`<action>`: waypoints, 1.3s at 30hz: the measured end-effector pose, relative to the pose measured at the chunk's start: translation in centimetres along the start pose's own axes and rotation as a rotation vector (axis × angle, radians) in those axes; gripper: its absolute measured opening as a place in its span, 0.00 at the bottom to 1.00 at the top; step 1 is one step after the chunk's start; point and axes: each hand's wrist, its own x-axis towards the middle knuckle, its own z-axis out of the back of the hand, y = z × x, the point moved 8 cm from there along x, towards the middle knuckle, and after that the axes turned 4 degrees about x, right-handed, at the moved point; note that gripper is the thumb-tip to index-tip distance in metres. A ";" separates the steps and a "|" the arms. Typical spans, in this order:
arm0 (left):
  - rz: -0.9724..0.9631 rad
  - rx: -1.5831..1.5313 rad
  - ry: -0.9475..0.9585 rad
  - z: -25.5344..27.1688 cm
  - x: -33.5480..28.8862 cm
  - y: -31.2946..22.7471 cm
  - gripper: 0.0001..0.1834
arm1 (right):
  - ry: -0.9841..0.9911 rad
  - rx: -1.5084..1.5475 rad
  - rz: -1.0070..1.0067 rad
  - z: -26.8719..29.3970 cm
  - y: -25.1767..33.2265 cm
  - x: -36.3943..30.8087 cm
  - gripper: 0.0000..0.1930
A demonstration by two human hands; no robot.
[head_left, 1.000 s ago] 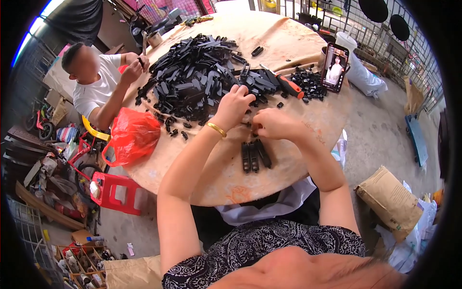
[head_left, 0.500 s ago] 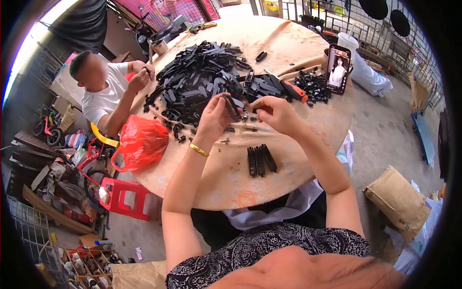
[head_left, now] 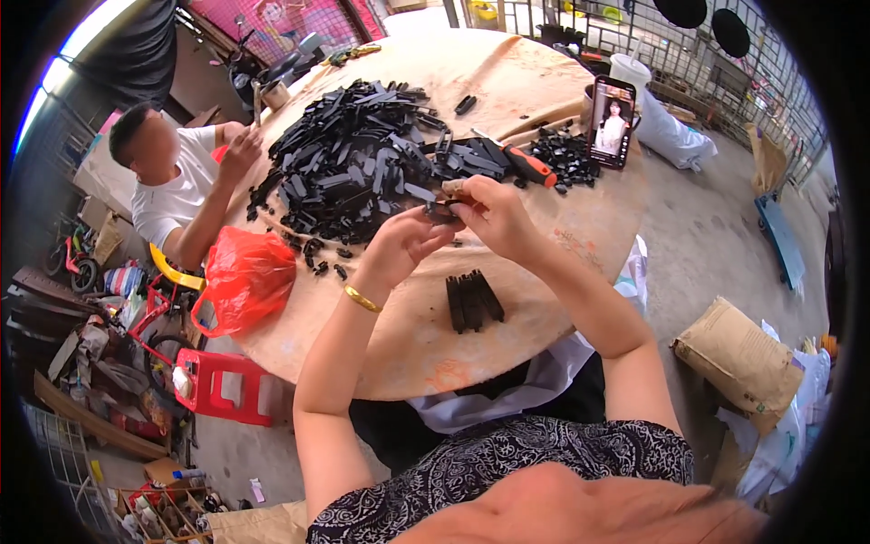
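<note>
Small dark plastic part (head_left: 440, 211) is up off the table, centre of frame, between the two hands. Left hand (head_left: 403, 243) has its left end, thumb and fingers clamped on it. Right hand (head_left: 494, 216) comes from the right, thumb and forefinger pinched on the right end. Neither hand is nearer; both touch it. Long axis looks roughly left-right, but fingers cover much of it, so exact tilt and facing: can't tell.

Three long, narrow black plastic pieces (head_left: 473, 301) lie side by side below the hands, lower centre, long axes running up-down the frame. Big heap of black plastic strips (head_left: 353, 163) sits upper left of both hands, well clear of the three.
</note>
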 end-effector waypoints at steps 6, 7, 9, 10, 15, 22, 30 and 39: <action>-0.049 0.221 0.008 0.1 -0.3 0.8 0.14 | -0.050 0.050 -0.004 -0.1 0.2 -0.3 0.08; -0.074 0.207 -0.008 -0.5 -0.3 0.5 0.14 | -0.082 -0.036 0.060 0.5 1.0 -0.4 0.07; -0.102 0.216 -0.039 -0.7 -0.2 0.3 0.15 | -0.133 -0.120 0.154 1.1 2.6 -0.5 0.06; -0.108 0.218 -0.044 -0.6 -0.3 0.3 0.15 | -0.130 -0.116 0.159 1.0 2.6 -0.5 0.06; -0.077 0.182 -0.074 -0.3 -0.4 0.8 0.17 | -0.133 -0.225 0.251 0.8 3.1 -0.7 0.05; -0.159 0.238 -0.136 -0.5 -0.4 0.6 0.19 | -0.004 -0.492 0.382 -0.3 4.8 -1.2 0.07; -0.192 0.325 -0.178 0.2 -0.4 0.5 0.19 | 0.137 -0.366 0.259 -0.7 3.5 -0.8 0.09; -0.189 0.239 -0.182 -0.4 0.1 0.1 0.17 | 0.108 -0.346 0.183 -0.8 3.5 -0.5 0.15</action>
